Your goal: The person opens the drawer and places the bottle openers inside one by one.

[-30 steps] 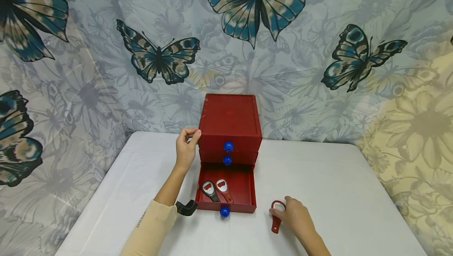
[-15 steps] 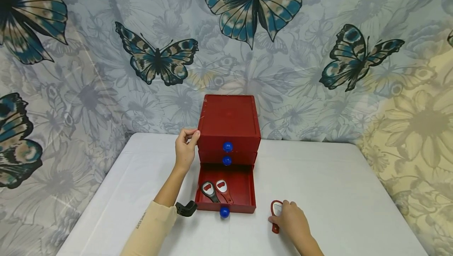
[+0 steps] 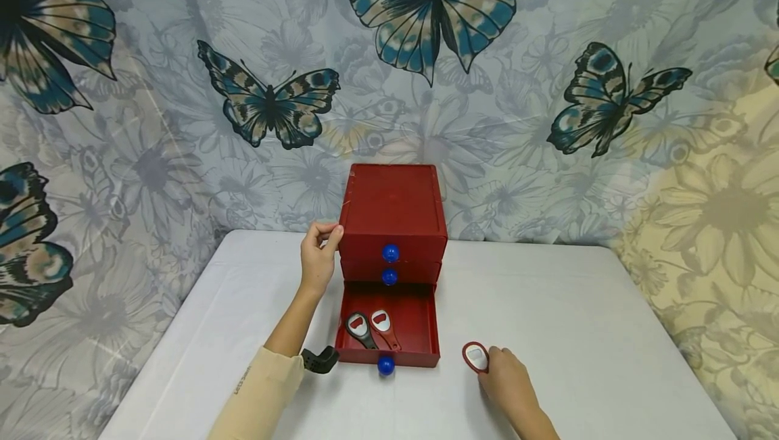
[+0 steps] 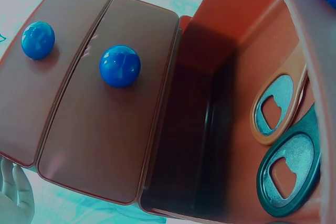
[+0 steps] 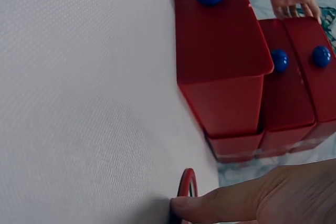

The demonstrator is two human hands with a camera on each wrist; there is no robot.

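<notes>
My right hand (image 3: pixel 508 384) pinches a red bottle opener (image 3: pixel 475 357) above the table, right of the pulled-out bottom drawer (image 3: pixel 412 358). Its metal head points away from me; the hand covers the handle. In the right wrist view, the thumb (image 5: pixel 210 206) lies along the opener's edge. My left hand (image 3: pixel 318 257) rests its fingertips against the left side of the red drawer cabinet (image 3: pixel 394 200), near its upper front corner. Inside the drawer lie a black bottle opener (image 4: pixel 290 174) and a red bottle opener (image 4: pixel 275 103), side by side.
Two upper drawers are closed, with blue knobs (image 3: pixel 391 253) on their fronts. The drawer's own blue knob (image 3: pixel 386 365) juts toward me. A black wrist strap (image 3: pixel 320 359) sits by my left sleeve. Behind the white table (image 3: pixel 584 318) hangs a butterfly-patterned cloth (image 3: pixel 487 122).
My right hand has closed on the red bottle opener and lifted and tilted it, its head shifting slightly left. My left hand stays on the cabinet.
</notes>
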